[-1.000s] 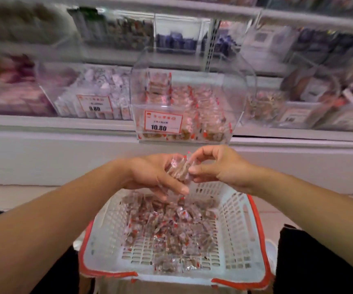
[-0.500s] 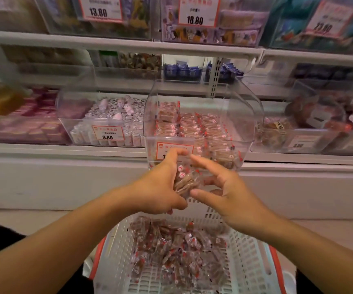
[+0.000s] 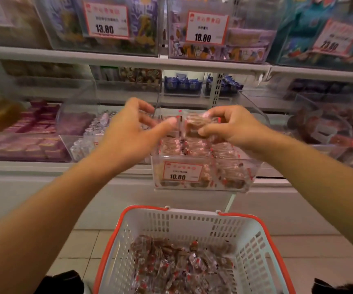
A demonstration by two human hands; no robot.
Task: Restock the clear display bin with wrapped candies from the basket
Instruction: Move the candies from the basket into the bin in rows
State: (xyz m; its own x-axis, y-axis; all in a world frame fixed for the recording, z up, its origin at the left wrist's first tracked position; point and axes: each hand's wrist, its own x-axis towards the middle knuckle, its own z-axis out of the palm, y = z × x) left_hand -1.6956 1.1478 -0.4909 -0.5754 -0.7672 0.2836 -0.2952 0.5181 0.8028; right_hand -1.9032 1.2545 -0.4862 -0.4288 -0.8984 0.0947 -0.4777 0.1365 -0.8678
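Brown candies in clear wrappers with red ends (image 3: 179,270) fill a white slotted plastic basket with a red rim (image 3: 254,249), below a clear plastic display bin (image 3: 254,172) bearing a red-bordered white price label (image 3: 182,171).

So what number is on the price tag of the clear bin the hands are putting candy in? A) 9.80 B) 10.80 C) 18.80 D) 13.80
B: the red-bordered price tag on the front of the clear display bin reads 10.80, and the right hand holds wrapped candies right over that bin, with the left hand beside it.
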